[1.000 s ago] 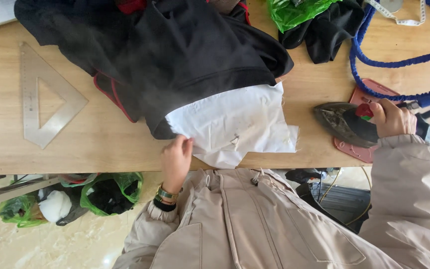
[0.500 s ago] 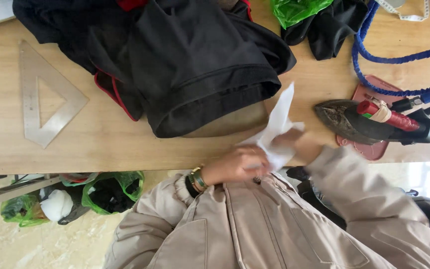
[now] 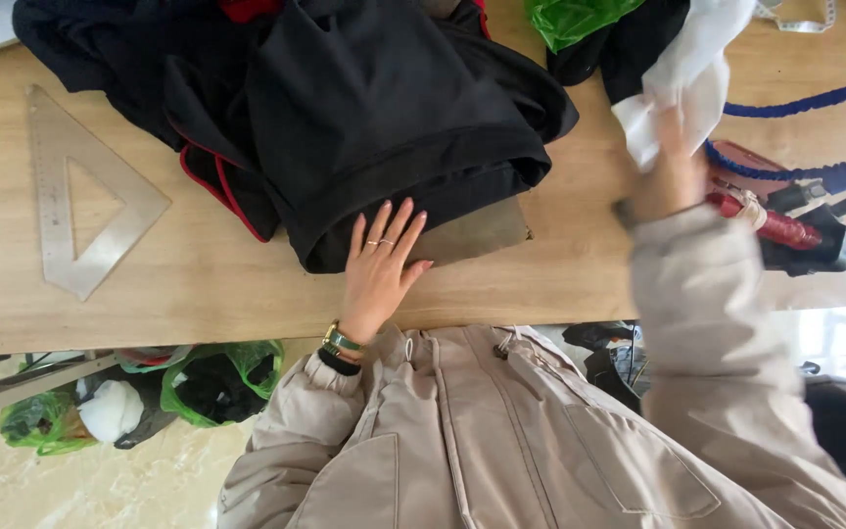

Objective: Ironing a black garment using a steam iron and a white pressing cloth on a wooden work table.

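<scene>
A clear plastic set square (image 3: 80, 211) lies flat on the wooden table (image 3: 580, 264), well to the left of the black garment (image 3: 364, 108). That garment is a big heap of dark cloth with a thin red trim showing along its lower left edge, and it covers most of the table's far middle. Below the garment's near edge rests the left hand (image 3: 379, 269), palm down, fingers spread apart and flat, the fingertips touching the black hem and a brownish pad (image 3: 472, 235) that pokes out from under the garment. It grips nothing. A watch sits on that wrist, above a beige jacket sleeve.

To the right of the garment, a bright green cloth (image 3: 570, 18) and another dark piece lie at the table's far edge. Further right of the garment the right hand (image 3: 673, 181) is raised and blurred, closed around a white cloth (image 3: 687, 73) that hangs up and away from it above the table. Just right of that hand, an iron (image 3: 785, 230) with a red and black body sits on the table, with a blue cord (image 3: 805, 103) looping beyond it.
</scene>
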